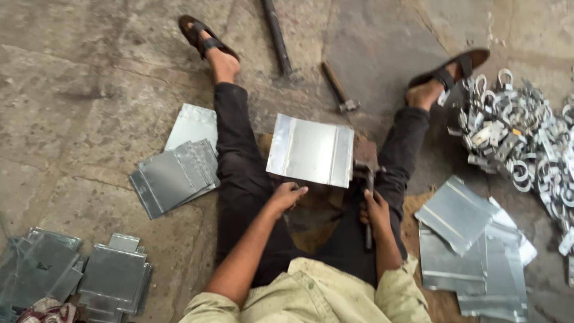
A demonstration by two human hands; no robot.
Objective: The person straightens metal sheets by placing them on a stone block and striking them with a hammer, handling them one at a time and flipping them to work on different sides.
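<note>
Concrete floor [89,90], hands gripping sheet [310,150], hammer [367,179]

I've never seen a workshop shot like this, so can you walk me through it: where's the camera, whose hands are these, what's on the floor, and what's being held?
There is one picture, taken by a camera worn on the person's head, looking down. The person sits on a concrete floor with legs spread, wearing sandals. The left hand grips the near edge of a flat sheet-metal piece between the legs. The right hand holds a hammer, its head beside the sheet.

Around them lie stacks of similar sheets: one by the left leg, more at the lower left, another pile on the right. A heap of small bent metal clips lies at the far right. A second hammer and a metal rod lie between the feet.
</note>
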